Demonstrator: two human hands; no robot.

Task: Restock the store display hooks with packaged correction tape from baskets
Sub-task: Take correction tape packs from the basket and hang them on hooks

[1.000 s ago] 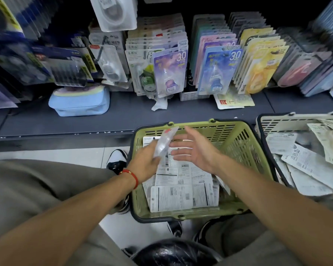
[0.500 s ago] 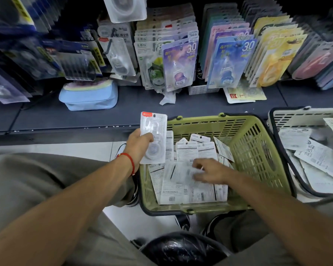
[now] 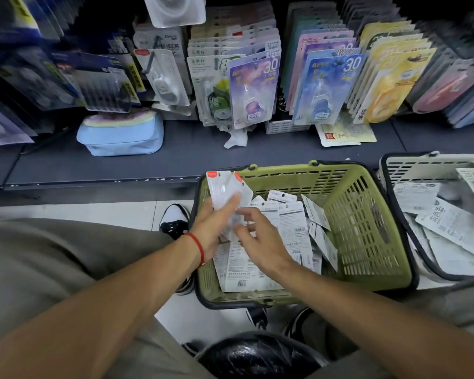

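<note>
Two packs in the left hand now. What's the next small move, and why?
Probably square them with the right hand, which touches their lower edge. The clear red-tabbed blister packs splay in the left hand over the green plastic basket; aligned holes suit a hook.

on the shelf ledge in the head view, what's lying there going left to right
blue pouch → crumpled white paper scrap → small white box → flat yellow card pack
</note>
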